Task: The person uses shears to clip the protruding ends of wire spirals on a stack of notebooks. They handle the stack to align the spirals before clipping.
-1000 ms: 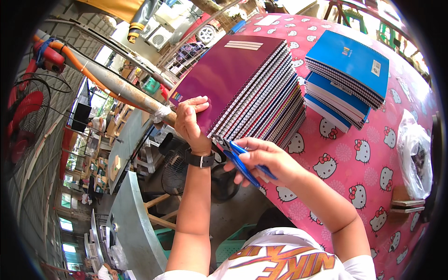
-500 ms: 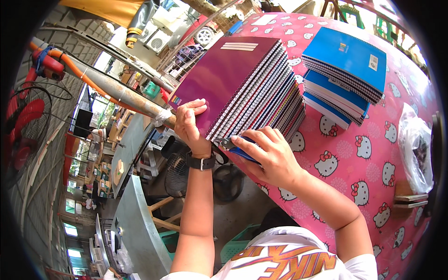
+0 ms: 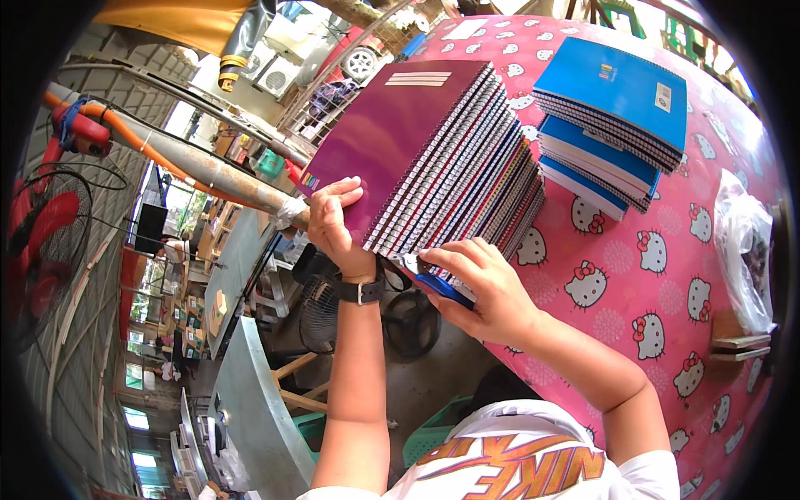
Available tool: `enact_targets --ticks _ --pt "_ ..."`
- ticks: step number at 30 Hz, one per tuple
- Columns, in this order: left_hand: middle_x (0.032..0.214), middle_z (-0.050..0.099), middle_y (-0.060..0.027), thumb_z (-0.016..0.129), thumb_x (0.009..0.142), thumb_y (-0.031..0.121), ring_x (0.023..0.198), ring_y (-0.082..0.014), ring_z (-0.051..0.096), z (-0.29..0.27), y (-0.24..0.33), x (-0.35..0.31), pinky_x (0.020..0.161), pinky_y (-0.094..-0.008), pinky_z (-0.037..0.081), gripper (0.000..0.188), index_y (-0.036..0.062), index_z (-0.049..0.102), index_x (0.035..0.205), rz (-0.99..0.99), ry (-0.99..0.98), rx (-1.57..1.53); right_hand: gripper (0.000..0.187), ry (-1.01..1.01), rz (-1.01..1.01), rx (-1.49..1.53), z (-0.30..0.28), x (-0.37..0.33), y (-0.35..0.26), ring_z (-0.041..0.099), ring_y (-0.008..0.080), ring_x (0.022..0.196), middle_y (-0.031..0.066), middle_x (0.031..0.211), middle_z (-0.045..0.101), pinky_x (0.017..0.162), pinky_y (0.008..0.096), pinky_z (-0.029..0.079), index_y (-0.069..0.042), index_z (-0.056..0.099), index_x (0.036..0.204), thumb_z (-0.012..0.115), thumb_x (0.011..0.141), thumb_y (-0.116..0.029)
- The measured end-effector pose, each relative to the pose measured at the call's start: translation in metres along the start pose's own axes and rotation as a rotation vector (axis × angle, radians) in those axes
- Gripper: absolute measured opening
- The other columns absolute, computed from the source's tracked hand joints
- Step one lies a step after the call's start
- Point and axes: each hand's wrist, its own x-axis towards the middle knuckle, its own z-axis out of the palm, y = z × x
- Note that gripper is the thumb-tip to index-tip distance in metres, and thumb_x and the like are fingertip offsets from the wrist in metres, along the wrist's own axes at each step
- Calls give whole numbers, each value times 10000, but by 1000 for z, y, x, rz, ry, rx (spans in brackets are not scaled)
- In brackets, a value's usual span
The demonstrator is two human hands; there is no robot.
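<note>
My left hand (image 3: 335, 223): released, fingers loosely bent and resting on the lower-left corner of the top purple notebook (image 3: 408, 125), centre of the frame.
My right hand (image 3: 485, 287): grasping the blue-handled pliers (image 3: 447, 292), just right of my left wrist, below the frame's middle.
Plier tip: grey metal at the lower corner of the tall stack, beside the spiral bindings (image 3: 454, 179); I cannot tell whether it grips a wire.
Tall stack: many spiral notebooks, upper middle, the purple cover facing up.
Blue notebooks (image 3: 615, 93): a shorter, unevenly piled stack at the upper right, near the tall stack.
Table (image 3: 612, 283): pink patterned cover beneath both stacks.
Plastic bag (image 3: 744, 250): clear, at the right edge.
Watch (image 3: 361, 291): dark strap, on my left wrist.
</note>
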Motion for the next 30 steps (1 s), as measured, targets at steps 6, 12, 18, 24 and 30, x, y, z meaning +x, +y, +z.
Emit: enact_targets --ticks 6,12,18,24,30 --pt "914 653 -139 380 896 238 864 -218 592 0 0 -1 826 -347 455 410 -63 619 752 -37 14 -38 488 80 -34 -56 8 7 -2 505 282 920 110 1028 538 826 388 407 -71 531 1180 677 722 -149" --pt "918 653 -141 381 886 231 859 -216 593 -1 -3 -1 828 -346 458 401 -61 614 740 -21 11 -56 457 91 27 -5 9 9 -11 548 291 859 118 944 579 757 363 455 -34 557 1143 685 710 -103" --pt "917 654 -151 374 878 227 866 -229 590 1 3 -1 835 -354 455 393 -60 603 738 -38 13 5 359 -41 366 626 9 8 -15 588 231 785 105 930 596 691 326 488 -18 531 1125 640 808 -147" --pt "935 642 -191 329 885 236 876 -267 605 0 -7 -3 832 -359 491 436 -83 596 754 -31 21 -4 284 -304 814 1784 10 8 1 623 147 711 87 866 639 637 285 507 -32 534 1114 598 880 -180" --pt "956 629 -182 329 892 246 887 -259 596 -1 -5 -2 833 -354 494 436 -84 581 757 0 -19 23 510 62 12 -5 2 -6 2 559 267 891 121 1040 588 774 364 454 -55 559 1167 711 684 -124"
